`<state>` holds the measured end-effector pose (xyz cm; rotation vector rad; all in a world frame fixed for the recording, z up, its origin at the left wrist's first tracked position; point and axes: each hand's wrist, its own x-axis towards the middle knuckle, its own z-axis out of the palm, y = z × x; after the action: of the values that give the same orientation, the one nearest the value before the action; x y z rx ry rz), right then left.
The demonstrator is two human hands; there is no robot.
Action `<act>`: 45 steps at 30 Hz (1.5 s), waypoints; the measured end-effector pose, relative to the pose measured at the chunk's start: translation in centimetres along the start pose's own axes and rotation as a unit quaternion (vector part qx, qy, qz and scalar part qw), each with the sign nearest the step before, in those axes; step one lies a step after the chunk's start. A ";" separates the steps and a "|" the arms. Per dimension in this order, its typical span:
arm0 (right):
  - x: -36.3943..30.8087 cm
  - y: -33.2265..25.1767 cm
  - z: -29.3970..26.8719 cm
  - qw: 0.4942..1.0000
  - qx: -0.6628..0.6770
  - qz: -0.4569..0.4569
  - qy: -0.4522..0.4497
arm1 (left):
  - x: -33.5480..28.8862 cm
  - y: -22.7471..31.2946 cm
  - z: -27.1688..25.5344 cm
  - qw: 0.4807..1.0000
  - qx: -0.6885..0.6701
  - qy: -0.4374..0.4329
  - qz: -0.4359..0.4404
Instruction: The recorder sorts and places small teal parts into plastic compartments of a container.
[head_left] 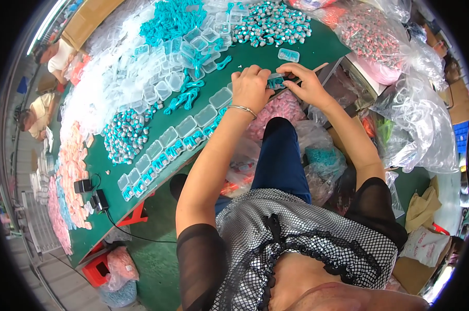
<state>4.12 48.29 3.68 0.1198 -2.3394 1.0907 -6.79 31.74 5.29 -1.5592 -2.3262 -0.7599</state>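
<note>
Small clear plastic case [276, 81] with teal contents, grasped by fingers of left hand [251, 88] and right hand [307, 83]

A long green-topped work table [141, 179] runs diagonally through the view, its surface a dark green mat. Beneath its near end stand a red plastic stool [96, 269] and a red metal support [136, 213]. The floor [156, 269] below is green. A black power adapter with trailing cable [100, 201] lies at the table edge. Clear plastic bags [426, 124] are heaped at the right, beside brown cardboard cartons [423, 207] and a blue plastic crate [461, 136]. A bright strip of light [50, 23] shows at upper left. Two seated people [45, 83] occupy the far left side.
</note>
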 end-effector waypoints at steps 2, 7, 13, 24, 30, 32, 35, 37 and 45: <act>-0.2 -0.1 0.4 1.000 0.005 0.015 0.016 | -0.1 0.0 0.3 1.000 -0.008 0.013 0.006; -0.2 0.0 1.2 0.998 0.013 0.052 0.040 | -0.3 -0.2 0.5 0.998 0.001 0.036 0.044; -0.6 -0.1 0.5 0.999 -0.030 0.017 0.026 | -0.3 -0.2 0.2 0.998 0.007 0.025 0.061; -0.3 -0.2 0.2 0.991 -0.106 -0.080 0.001 | 0.2 -0.9 0.4 0.997 -0.006 0.024 0.070; -0.3 0.6 0.5 0.990 -0.124 -0.067 0.020 | 0.7 -1.2 0.3 0.996 0.006 0.002 0.092; -0.3 0.4 0.5 0.989 -0.129 -0.070 0.020 | 0.7 -1.1 0.3 0.996 -0.001 -0.008 0.084; 0.1 0.1 0.0 0.982 -0.163 -0.092 0.023 | 0.8 -0.7 0.1 0.997 0.038 -0.014 0.067; 0.5 0.2 -0.3 0.976 -0.187 -0.110 0.024 | 0.5 -0.3 -0.4 0.997 0.034 0.026 0.057; 1.7 0.4 -1.4 0.913 -0.383 -0.131 0.049 | -2.0 -3.5 -6.0 0.993 0.056 -0.089 -0.059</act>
<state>3.19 49.85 5.02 0.0765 -2.3950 0.0083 -9.69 25.90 8.36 -1.5083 -2.5585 -0.5243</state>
